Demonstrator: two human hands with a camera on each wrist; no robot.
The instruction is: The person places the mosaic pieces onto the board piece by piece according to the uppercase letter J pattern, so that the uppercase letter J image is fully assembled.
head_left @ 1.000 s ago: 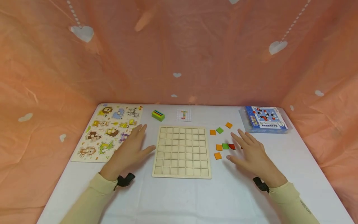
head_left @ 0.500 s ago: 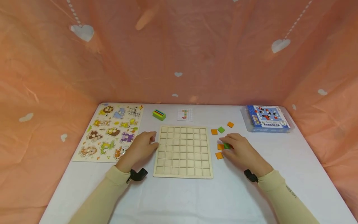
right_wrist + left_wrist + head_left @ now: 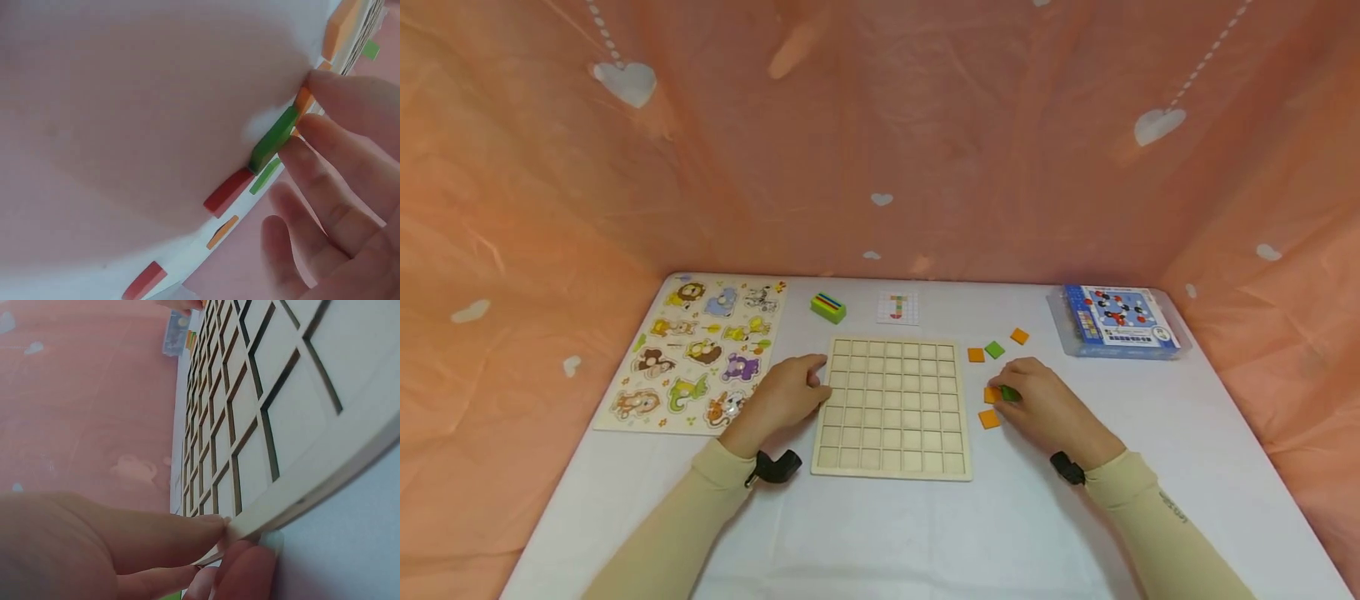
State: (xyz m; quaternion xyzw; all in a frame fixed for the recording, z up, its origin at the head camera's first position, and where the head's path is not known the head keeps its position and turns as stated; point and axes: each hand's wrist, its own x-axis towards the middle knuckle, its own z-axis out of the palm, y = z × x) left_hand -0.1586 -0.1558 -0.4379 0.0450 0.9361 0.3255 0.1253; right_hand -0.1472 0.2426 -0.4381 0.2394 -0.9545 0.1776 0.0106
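A pale wooden grid board (image 3: 891, 408) lies mid-table. My left hand (image 3: 785, 396) holds its left edge; in the left wrist view, fingertips (image 3: 215, 526) lie on both sides of the rim (image 3: 275, 509). Right of the board, my right hand (image 3: 1037, 404) bends over a row of small tiles. Its thumb and index finger pinch an orange square tile (image 3: 304, 99). Against that tile sits a green square tile (image 3: 275, 137), the middle fingertip close beside it. A red tile (image 3: 228, 192) follows in the row; in the head view the hand hides it.
Loose orange (image 3: 976, 355) and green tiles (image 3: 995, 350) lie around the right hand. Behind the board are a pattern card (image 3: 898, 308) and a green block (image 3: 828, 308). An animal puzzle (image 3: 685, 358) lies left; a boxed set (image 3: 1120, 321) stands back right.
My left hand has come right to the board's edge, its fingers bending in. My right hand has moved left and down onto the tile row, and its fingers have closed together.
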